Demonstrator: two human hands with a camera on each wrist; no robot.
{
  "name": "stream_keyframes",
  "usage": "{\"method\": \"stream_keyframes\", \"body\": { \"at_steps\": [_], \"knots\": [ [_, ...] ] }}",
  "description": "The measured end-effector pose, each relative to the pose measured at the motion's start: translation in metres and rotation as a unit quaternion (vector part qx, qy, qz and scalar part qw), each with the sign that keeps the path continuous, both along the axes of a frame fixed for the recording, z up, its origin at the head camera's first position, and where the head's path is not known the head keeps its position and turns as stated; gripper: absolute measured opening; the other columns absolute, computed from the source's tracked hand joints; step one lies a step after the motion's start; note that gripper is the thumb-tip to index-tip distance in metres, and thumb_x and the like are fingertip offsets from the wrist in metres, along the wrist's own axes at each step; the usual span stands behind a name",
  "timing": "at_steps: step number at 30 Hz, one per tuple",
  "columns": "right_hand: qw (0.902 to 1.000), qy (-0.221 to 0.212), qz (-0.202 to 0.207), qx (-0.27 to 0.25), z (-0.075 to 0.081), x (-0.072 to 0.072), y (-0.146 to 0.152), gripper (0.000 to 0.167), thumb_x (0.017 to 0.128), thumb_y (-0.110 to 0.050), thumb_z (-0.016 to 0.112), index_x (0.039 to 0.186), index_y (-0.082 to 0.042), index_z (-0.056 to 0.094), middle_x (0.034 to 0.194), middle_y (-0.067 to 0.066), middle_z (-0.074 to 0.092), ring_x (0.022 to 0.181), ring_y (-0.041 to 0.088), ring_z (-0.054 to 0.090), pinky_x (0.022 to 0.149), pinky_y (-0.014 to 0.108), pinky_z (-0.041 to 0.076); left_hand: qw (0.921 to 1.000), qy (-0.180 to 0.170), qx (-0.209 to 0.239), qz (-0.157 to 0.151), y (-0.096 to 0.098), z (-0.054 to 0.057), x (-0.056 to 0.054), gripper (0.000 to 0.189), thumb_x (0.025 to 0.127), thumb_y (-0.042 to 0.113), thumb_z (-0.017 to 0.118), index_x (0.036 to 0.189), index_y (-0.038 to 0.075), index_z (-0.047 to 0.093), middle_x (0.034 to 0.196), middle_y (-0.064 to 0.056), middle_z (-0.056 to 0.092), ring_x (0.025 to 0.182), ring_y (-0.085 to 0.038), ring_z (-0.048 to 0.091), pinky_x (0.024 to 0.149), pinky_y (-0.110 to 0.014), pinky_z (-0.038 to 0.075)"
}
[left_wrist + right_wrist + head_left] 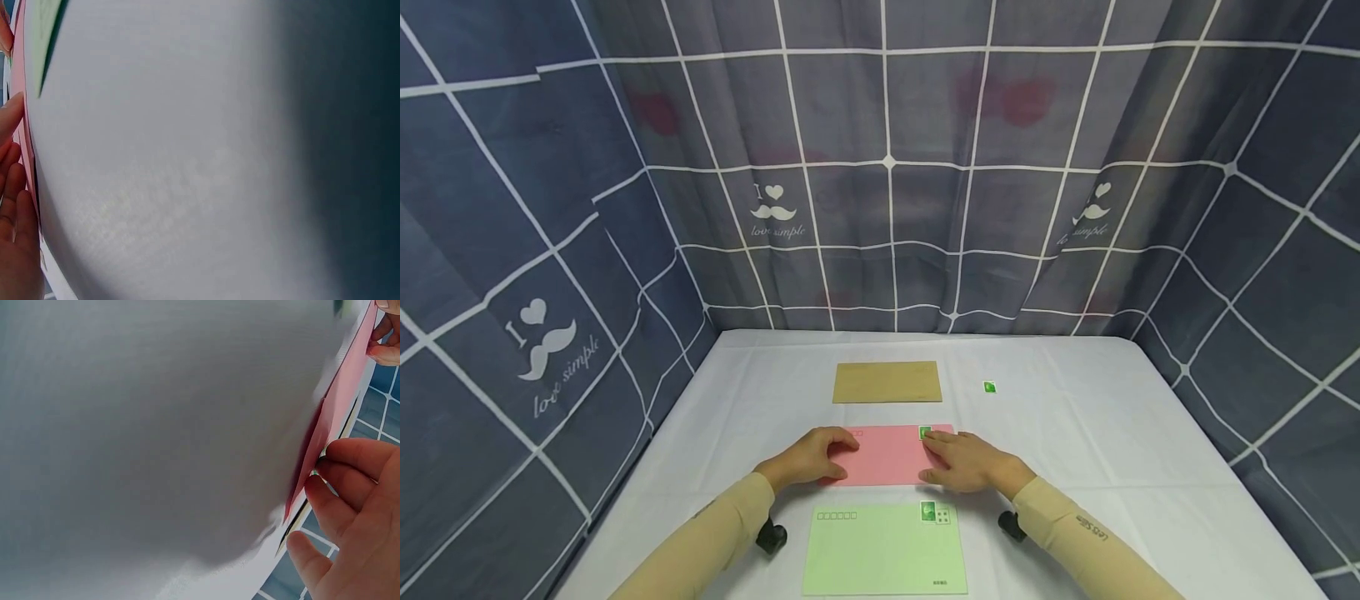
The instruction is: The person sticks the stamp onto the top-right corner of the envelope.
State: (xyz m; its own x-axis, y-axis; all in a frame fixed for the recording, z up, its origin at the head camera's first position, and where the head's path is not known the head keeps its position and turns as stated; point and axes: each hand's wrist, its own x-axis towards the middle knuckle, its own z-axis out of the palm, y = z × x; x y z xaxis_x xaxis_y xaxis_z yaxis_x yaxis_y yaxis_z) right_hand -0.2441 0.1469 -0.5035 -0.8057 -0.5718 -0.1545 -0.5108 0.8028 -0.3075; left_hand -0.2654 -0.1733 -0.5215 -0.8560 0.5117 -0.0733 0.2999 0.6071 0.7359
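A pink envelope (886, 460) lies flat in the middle of the white table, between both hands. My left hand (808, 457) rests on its left end, fingertips near the upper edge and thumb near the lower. At the upper right corner sits a small green stamp (924, 430). The fingertips of my right hand (970, 462) touch that corner at the stamp, partly covering it, while the thumb lies lower on the paper. In the right wrist view the extended fingers (337, 500) reach the edge of the pink envelope (342, 387).
Nearest me lies a light green envelope (883, 554) bearing a green stamp (928, 512). A brown envelope (887, 383) lies behind the pink one, with a loose green stamp (989, 387) to its right. Dark checked curtains (925, 208) enclose the white table (1060, 400) at the back and sides.
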Motion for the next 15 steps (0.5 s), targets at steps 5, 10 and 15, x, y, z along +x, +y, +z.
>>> {"method": "stream_keyframes", "body": {
  "at_steps": [5,10,15],
  "knots": [
    [0.9999,0.003,0.007,-0.013,-0.002,-0.001,0.002,0.077,0.097,-0.059,0.051,0.151,-0.005,0.042,0.156,0.01,0.045,0.145,0.026,0.042,0.119,0.052,0.033,1.0,0.001,-0.003,-0.002,0.001,0.0,0.0,0.042,0.079,0.005,0.083,0.118,0.009,0.07,0.131,-0.008,0.064,0.131,-0.032,0.054,0.112,-0.053,0.041],
    [0.9994,0.01,0.012,-0.032,0.0,-0.005,0.006,0.076,0.097,-0.057,0.052,0.149,-0.003,0.045,0.153,0.013,0.048,0.141,0.029,0.047,0.117,0.051,0.037,1.0,0.001,-0.004,0.0,0.002,0.002,0.0,0.041,0.079,0.005,0.083,0.118,0.009,0.07,0.131,-0.009,0.064,0.131,-0.032,0.054,0.113,-0.053,0.041],
    [0.9985,-0.007,0.004,-0.054,0.0,-0.008,0.012,0.074,0.097,-0.056,0.053,0.15,-0.005,0.044,0.154,0.014,0.046,0.141,0.03,0.047,0.117,0.047,0.039,1.0,0.003,-0.009,0.0,0.002,0.004,0.0,0.042,0.079,0.004,0.083,0.118,0.009,0.07,0.131,-0.009,0.064,0.131,-0.034,0.053,0.113,-0.053,0.04]
  ]
}}
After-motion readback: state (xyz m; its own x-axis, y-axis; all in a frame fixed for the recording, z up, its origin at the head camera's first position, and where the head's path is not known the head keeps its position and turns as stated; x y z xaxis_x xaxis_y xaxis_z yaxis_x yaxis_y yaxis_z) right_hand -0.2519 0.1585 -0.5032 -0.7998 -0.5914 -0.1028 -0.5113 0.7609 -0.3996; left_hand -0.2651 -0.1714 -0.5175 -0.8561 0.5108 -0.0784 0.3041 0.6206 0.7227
